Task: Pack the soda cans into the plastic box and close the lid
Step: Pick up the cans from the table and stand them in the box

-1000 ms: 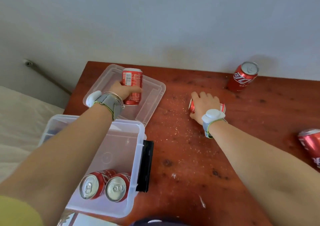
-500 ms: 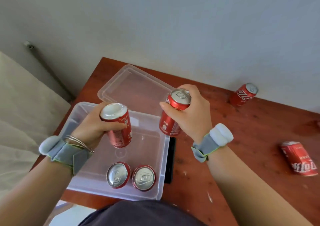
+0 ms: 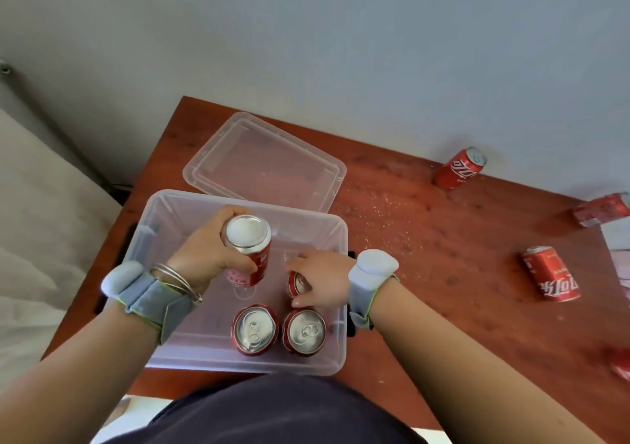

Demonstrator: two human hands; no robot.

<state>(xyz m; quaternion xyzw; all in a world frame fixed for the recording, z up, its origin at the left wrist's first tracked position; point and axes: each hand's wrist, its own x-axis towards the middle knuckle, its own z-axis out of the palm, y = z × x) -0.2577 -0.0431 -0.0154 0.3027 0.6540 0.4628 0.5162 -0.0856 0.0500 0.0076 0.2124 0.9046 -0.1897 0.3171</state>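
A clear plastic box stands open at the table's near left. Two red soda cans stand upright side by side at its near end. My left hand grips a red can upright, just above the box floor. My right hand reaches down into the box, closed over the top of another can, which stands just behind the right-hand can; most of it is hidden. The clear lid lies flat behind the box.
Loose red cans lie on the wooden table to the right: one by the wall, one at the right edge, one on its side, one at the lower right edge. A bed is on the left.
Both hands picked cans up from the lid and the table and brought them over the box. Since half a second ago both cans have gone down into it, the right one lowest.
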